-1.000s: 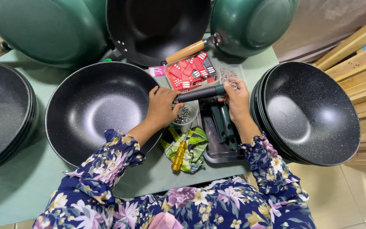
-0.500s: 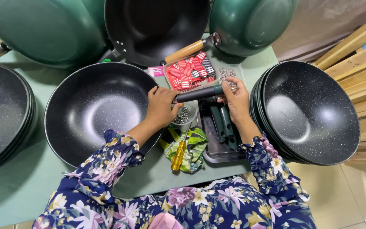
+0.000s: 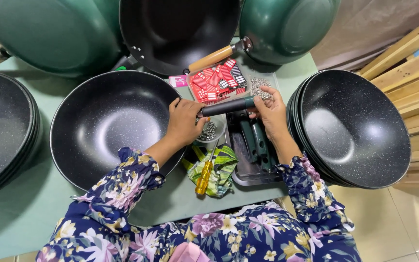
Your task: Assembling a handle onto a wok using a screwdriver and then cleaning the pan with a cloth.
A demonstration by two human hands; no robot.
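A black speckled wok (image 3: pixel 107 123) lies on the green table in front of me. My left hand (image 3: pixel 184 121) rests on the wok's right rim and grips the near end of a dark pan handle (image 3: pixel 226 106). My right hand (image 3: pixel 270 112) holds the handle's far, green-tipped end, so the handle lies level between both hands. Just below the handle stands a small cup of screws (image 3: pixel 210 132). A yellow-handled screwdriver (image 3: pixel 203 175) lies on a green patterned cloth (image 3: pixel 219 167) near my body.
A metal tray (image 3: pixel 248 172) with more dark green handles sits under my right hand. Stacked black woks stand at right (image 3: pixel 355 126) and left (image 3: pixel 1 126). Green woks (image 3: pixel 287 29) lean at the back, one with a wooden handle (image 3: pixel 212 59). Red packets (image 3: pixel 217 82) lie beyond.
My right hand has shifted slightly along the handle's far end; the handle stays held level between both hands. The wok and the other things have not moved.
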